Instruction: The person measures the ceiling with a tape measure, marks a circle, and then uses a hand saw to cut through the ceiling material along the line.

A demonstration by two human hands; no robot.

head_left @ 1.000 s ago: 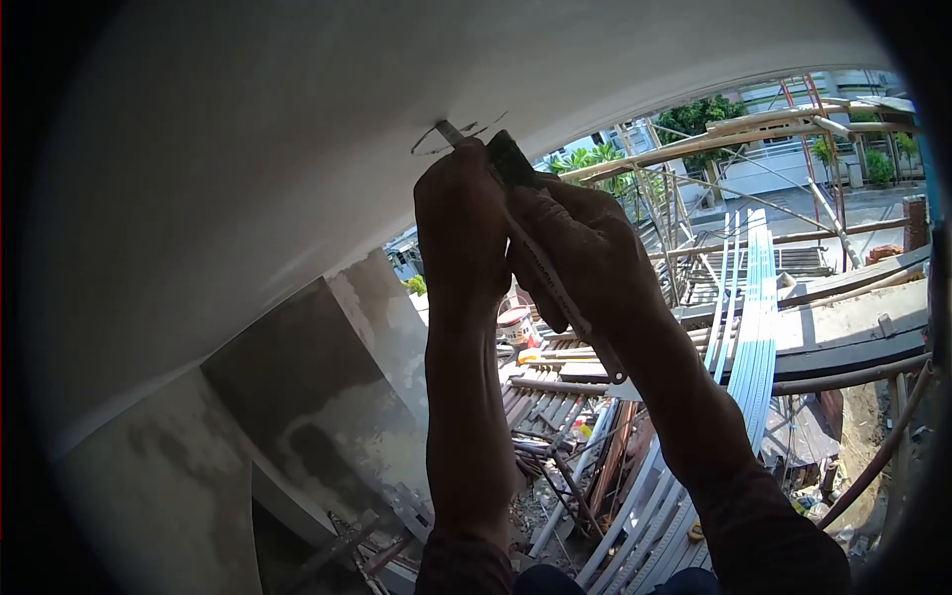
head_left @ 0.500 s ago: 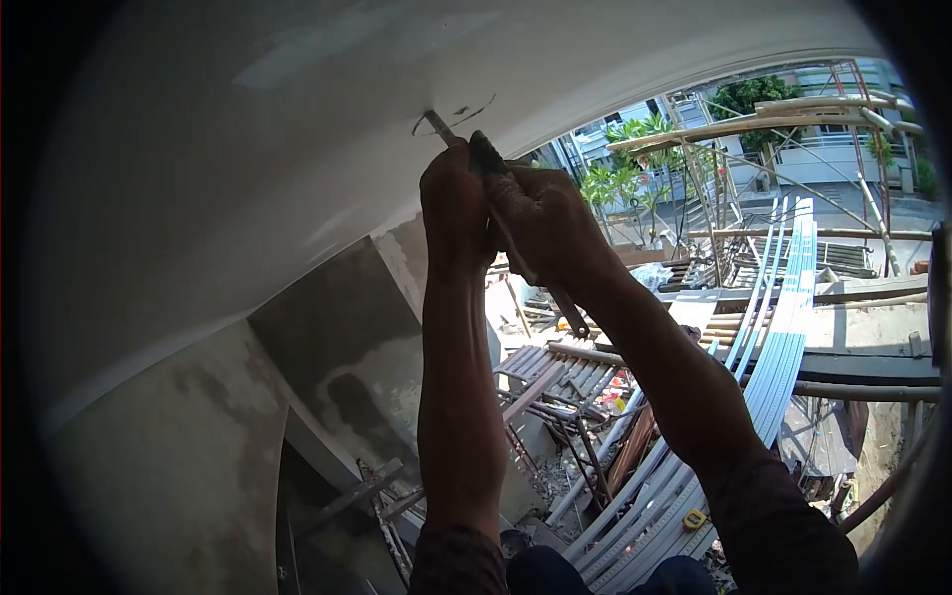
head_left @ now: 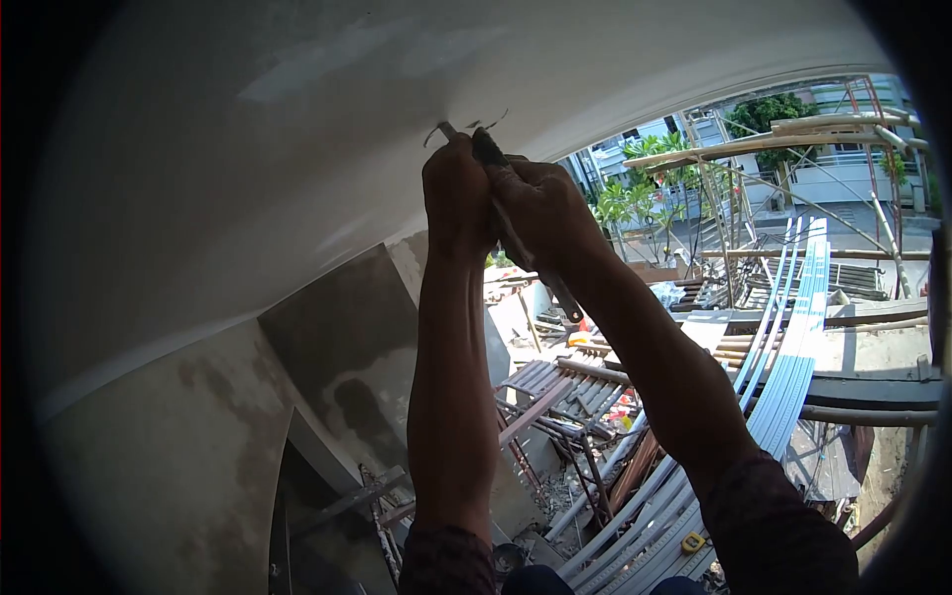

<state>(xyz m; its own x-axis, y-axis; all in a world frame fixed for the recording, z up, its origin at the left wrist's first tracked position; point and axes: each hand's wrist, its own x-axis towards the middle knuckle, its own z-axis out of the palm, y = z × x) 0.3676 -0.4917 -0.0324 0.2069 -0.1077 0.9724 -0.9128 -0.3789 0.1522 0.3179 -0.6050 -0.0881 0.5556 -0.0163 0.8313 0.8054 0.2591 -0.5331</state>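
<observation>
Overhead, both my hands are raised to a pale ceiling [head_left: 327,149], wrapped round a long, narrow metal tool like a blade or flat bar [head_left: 566,297]. My left hand [head_left: 458,193] closes on its upper part, with a short length of tip showing above the fist at the ceiling. Just below and to the right, my right hand [head_left: 545,208] grips the tool beside a dark, rough piece [head_left: 487,147]. The tool's lower end, with a small hole, sticks out under my right hand. A dark, broken, curved mark [head_left: 432,134] surrounds the tip on the ceiling.
Below right lie long light metal profiles [head_left: 793,347], with a yellow tape measure [head_left: 692,542] on them. A slatted rack [head_left: 565,382] and debris lie lower down. Bamboo scaffolding [head_left: 744,149] stands outside. A patchy plastered wall [head_left: 198,446] rises at left.
My hands have moved closer to the ceiling, and less of the tool's tip shows above my left fist. The whole view has shifted slightly.
</observation>
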